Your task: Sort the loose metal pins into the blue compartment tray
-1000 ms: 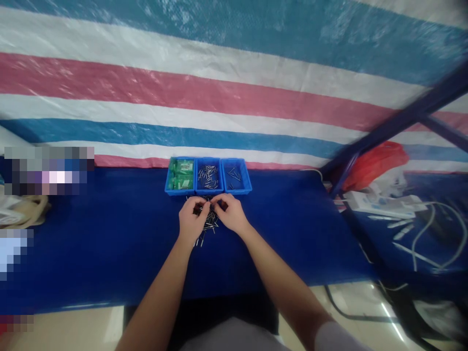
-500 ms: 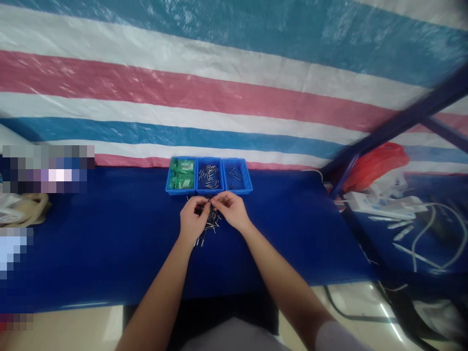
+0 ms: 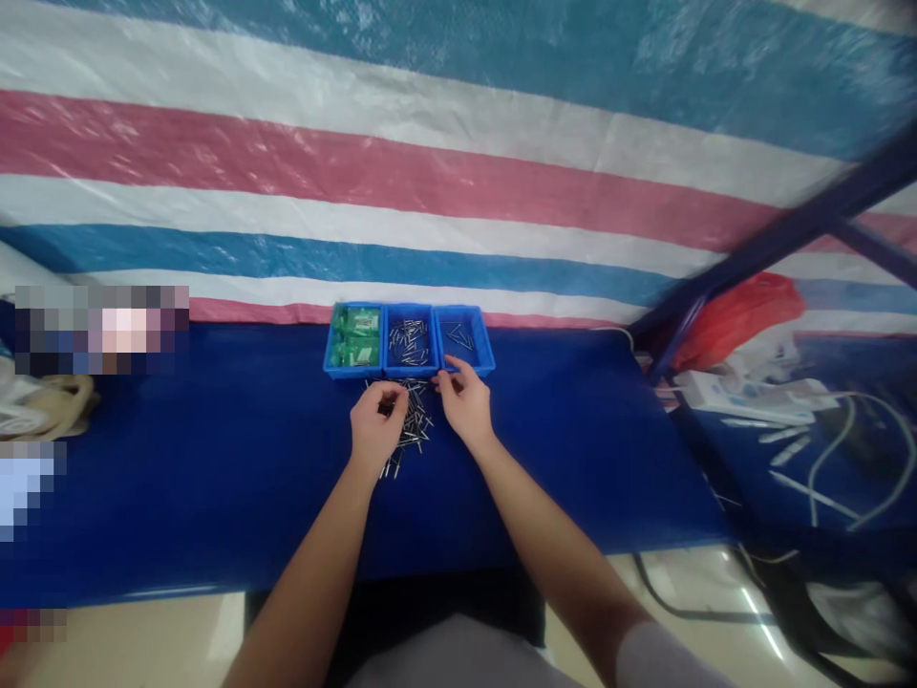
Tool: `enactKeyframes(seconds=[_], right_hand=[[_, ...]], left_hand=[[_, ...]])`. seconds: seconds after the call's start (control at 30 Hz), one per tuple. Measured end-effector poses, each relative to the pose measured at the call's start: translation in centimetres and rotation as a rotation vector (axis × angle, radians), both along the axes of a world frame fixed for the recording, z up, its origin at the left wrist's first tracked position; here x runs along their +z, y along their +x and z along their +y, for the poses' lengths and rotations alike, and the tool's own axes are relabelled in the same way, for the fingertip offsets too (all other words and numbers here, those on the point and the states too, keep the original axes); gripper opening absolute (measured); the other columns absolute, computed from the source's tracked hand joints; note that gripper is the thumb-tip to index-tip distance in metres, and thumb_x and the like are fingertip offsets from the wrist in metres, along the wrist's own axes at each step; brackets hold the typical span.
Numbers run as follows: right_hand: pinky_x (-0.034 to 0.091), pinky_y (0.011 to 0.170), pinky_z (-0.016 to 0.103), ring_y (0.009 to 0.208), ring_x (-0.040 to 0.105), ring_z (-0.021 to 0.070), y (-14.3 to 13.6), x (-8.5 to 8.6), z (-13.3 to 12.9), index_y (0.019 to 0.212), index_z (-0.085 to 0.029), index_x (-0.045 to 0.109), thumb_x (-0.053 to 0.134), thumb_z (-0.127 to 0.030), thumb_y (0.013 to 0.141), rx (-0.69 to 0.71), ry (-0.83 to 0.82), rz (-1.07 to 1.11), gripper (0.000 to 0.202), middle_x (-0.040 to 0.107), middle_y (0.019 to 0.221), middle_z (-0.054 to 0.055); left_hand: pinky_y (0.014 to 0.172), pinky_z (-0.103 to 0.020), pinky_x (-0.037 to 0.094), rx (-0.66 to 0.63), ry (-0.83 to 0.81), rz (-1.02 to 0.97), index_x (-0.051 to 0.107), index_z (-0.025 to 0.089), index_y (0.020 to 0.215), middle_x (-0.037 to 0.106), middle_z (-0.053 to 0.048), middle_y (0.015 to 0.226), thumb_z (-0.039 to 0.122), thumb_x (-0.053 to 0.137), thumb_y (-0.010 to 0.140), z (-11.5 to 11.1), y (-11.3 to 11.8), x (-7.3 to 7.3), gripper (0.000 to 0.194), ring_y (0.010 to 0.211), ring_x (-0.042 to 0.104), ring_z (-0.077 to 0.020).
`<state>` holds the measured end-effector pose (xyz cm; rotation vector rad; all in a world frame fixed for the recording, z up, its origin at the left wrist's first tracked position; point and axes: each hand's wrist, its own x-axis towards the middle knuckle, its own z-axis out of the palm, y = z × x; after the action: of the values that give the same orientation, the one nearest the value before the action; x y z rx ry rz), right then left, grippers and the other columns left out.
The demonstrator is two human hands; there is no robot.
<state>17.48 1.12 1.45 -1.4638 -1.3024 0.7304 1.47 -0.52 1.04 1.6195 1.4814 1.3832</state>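
Note:
A loose pile of thin metal pieces [image 3: 414, 420] lies on the blue table. At the pile's left side is my left hand [image 3: 375, 426], its fingers closed in a pinch; what they hold is too small to name. My right hand [image 3: 467, 406] is to the right of the pile, just below the right blue bin [image 3: 488, 355], thumb and forefinger close together, with any held item too small to make out. The middle blue bin [image 3: 411, 372] contains many metal pieces, the right one a few. Green packets [image 3: 358, 355] fill the left blue bin [image 3: 330, 358].
Behind the blue table [image 3: 215, 459] hangs a striped sheet [image 3: 430, 182]. At the right stand a dark metal frame [image 3: 780, 239], a red bag [image 3: 745, 320], a white power strip [image 3: 745, 397] and cables. A tan strap [image 3: 72, 406] lies at the far left.
My hands were together over the pile and are now apart. My right hand has moved right, toward the right bin. My left hand has barely moved.

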Motion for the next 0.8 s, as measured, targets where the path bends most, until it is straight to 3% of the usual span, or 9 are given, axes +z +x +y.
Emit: enactKeyframes(seconds=[0.27,0.8], right_hand=[[0.058,0.081,0.034,0.081,0.074,0.0205,0.29,0.03,0.3,0.12,-0.019,0.066,0.056,-0.036,0.092,0.023,0.012,-0.051,0.035,0.078,0.092,0.005],[0.058,0.08,0.036,0.078,0.073,0.0219,0.72,-0.7,0.73,0.117,-0.021,0.069,0.059,-0.04,0.091,0.031,0.078,-0.054,0.033,0.078,0.086,0.005]], left_hand=[[0.075,-0.028,0.051,0.0,0.008,0.012,0.067,0.021,0.087,0.069,-0.001,0.085,0.028,0.062,0.086,0.05,0.03,-0.19,0.009,0.076,0.063,-0.0129],[0.075,-0.028,0.052,-0.011,0.0,0.022,0.068,0.021,0.086,0.069,-0.001,0.085,0.028,0.061,0.086,-0.02,0.07,0.13,0.009,0.075,0.062,-0.0129]])
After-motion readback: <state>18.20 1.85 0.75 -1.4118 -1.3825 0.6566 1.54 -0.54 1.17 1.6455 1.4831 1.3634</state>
